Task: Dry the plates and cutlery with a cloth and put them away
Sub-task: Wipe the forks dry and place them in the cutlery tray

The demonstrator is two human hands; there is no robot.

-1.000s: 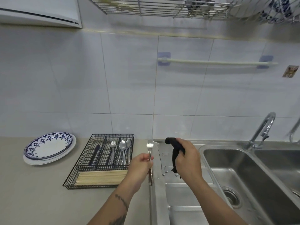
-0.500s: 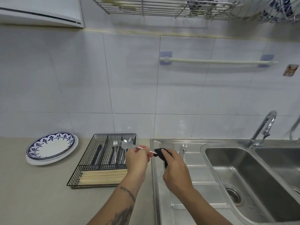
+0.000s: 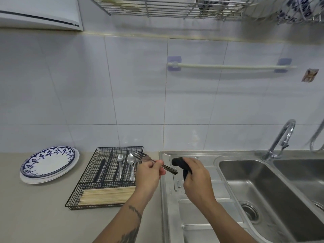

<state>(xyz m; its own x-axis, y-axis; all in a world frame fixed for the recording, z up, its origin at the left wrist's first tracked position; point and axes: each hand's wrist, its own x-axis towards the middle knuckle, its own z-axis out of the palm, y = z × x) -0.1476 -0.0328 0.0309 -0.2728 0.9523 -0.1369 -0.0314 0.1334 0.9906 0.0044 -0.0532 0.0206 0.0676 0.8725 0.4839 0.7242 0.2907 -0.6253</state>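
My left hand (image 3: 150,174) pinches a metal fork (image 3: 140,156) by the middle of its handle, tines pointing left over the black wire cutlery tray (image 3: 91,174). My right hand (image 3: 196,176) grips a black cloth (image 3: 180,163) just right of the fork's handle end, apart from it. The tray holds a fork (image 3: 120,162), spoons (image 3: 130,163), a dark utensil and a bundle of wooden chopsticks (image 3: 107,195). A stack of blue-patterned plates (image 3: 49,163) rests on the counter to the left. Another piece of cutlery (image 3: 175,181) lies on the drainboard.
The steel sink (image 3: 254,190) with drainboard fills the right side, and its tap (image 3: 282,137) stands behind. A wire rack (image 3: 166,6) hangs overhead with blue-patterned dishes (image 3: 294,9) at the top right. A towel rail (image 3: 228,66) runs along the tiled wall.
The fork went from upright to lying sideways, tines over the tray. The cloth wiped along the handle and has now come off its end, a little to the right.
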